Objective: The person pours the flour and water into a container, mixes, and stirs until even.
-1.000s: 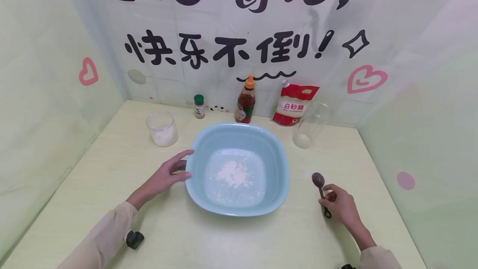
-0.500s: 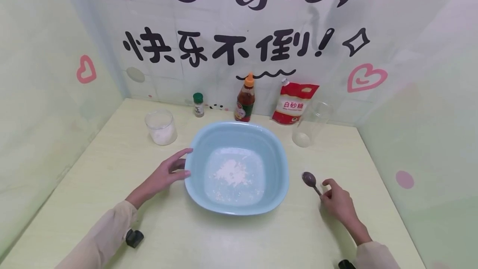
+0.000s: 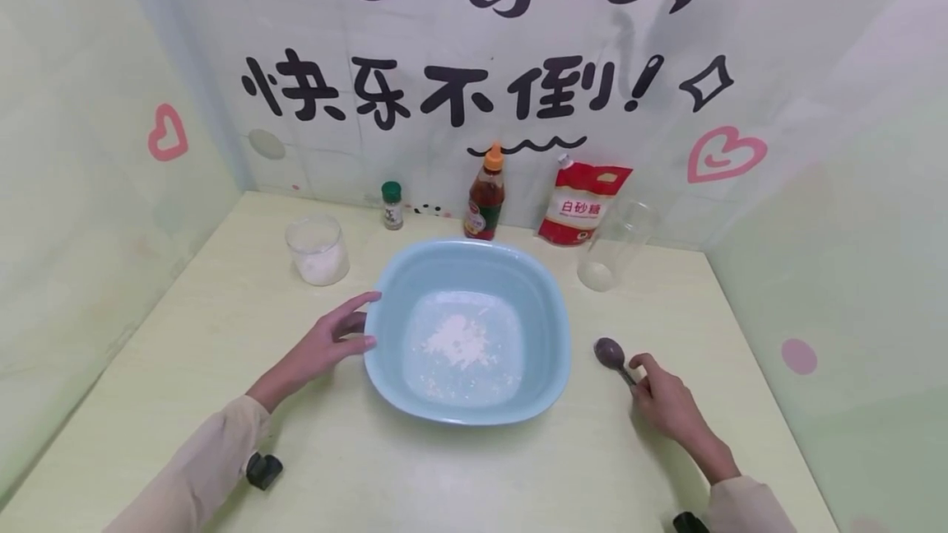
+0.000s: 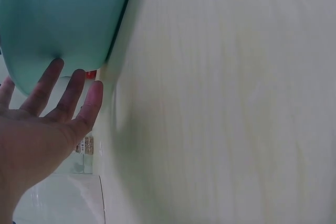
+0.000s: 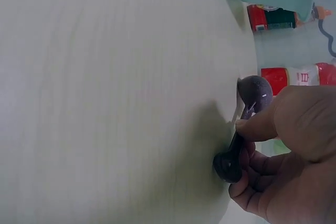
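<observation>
A pale blue basin (image 3: 385, 401) stands mid-table with a small heap of white powder (image 3: 461, 342) on its bottom. My left hand (image 3: 326, 345) touches the basin's left side, thumb and fingers spread at the rim. From the left wrist view, extended fingers (image 4: 68, 95) meet the basin's outer wall (image 4: 58, 19). Right of the basin, my right hand (image 3: 668, 405) pinches a dark spoon (image 3: 610, 353) by its handle. The spoon's bowl points toward the basin, low over the table. In the right wrist view, the thumb (image 5: 257, 127) presses on the spoon's handle.
Behind the basin are a green-capped shaker (image 3: 392, 206), a sauce bottle (image 3: 485, 197) and a red pouch (image 3: 581, 204). A glass jar (image 3: 318, 253) of white powder stands back left. A tall clear glass container (image 3: 611, 249) is at the back right. Printed walls border the table.
The right hand has turned the spoon, so its bowl has swung left toward the basin and its handle end lies within the hand. The left hand stays at the basin's side.
</observation>
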A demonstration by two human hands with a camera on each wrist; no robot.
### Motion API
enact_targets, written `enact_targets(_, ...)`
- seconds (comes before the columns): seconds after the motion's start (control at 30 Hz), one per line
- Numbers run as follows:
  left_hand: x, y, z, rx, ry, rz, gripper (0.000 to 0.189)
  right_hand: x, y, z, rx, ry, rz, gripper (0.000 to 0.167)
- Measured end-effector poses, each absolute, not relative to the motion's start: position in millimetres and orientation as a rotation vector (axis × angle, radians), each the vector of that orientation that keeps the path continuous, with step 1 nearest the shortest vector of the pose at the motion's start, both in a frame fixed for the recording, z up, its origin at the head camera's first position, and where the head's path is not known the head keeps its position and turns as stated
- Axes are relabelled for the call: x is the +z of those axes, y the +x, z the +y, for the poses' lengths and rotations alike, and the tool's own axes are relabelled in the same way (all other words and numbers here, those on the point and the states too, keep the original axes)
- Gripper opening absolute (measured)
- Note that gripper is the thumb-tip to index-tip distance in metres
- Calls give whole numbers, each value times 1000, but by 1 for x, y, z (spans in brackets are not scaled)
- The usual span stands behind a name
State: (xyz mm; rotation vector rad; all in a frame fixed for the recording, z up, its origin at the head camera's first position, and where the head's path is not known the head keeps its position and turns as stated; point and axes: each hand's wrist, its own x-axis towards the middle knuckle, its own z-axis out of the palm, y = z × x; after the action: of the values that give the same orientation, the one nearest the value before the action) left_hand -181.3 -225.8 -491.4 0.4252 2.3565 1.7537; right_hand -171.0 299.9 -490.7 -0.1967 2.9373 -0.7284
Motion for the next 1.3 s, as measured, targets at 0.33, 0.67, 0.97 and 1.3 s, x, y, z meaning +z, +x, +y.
enact_targets(0.33,-490,-181,-226,1749,426,2359,68,-484,-173,300,-781,-255,2891,32)
enact_targets(0.67,-491,-181,-227,1754,429,2349,67,-449,-192,295,-1215,-311,2596,34)
enact_targets(0.97,-490,-181,-228,1749,431,2352,67,-396,-215,262,-1163,-487,2467,28)
enact_targets(1.3,-490,-182,-226,1724,402,2364,67,-355,-236,191,-805,-620,2386,25)
